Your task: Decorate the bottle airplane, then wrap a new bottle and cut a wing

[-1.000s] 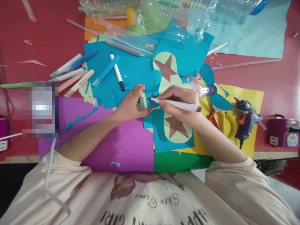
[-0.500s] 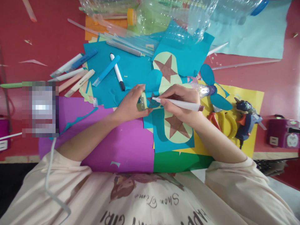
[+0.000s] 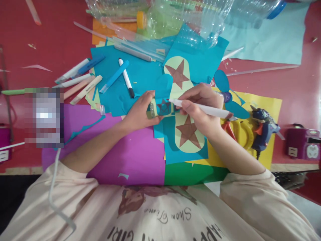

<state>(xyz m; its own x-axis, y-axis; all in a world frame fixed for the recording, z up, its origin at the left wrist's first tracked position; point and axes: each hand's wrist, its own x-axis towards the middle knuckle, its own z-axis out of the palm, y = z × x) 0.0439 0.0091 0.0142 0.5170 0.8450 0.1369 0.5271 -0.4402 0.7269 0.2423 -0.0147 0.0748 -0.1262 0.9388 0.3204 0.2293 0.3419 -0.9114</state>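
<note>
My left hand [image 3: 139,112] grips the left end of a paper-covered craft model, thumb below and fingers above, beside a glittery band [image 3: 151,110]. A small dark star [image 3: 164,106] is drawn on the model's blue patch. My right hand [image 3: 204,100] pinches a white marker [image 3: 213,110], its tip at the blue patch just right of that star; contact cannot be made out. Pale green wing shapes with brown stars, an upper wing [image 3: 187,63] and a lower wing [image 3: 180,142], extend from the model. Blue paper petals [image 3: 222,80] surround its shiny purple right end [image 3: 227,97].
Several markers [image 3: 86,89] lie on blue paper at left. Clear plastic bottles [image 3: 165,20] stretch across the back. On yellow card at right are yellow-handled pliers [image 3: 242,134] and a glue gun [image 3: 262,134]. A phone [image 3: 47,115] with a cable sits far left.
My right hand and the marker have shifted right, and the tip has moved from the small star to its right side. The star is now uncovered. My left hand stays in place.
</note>
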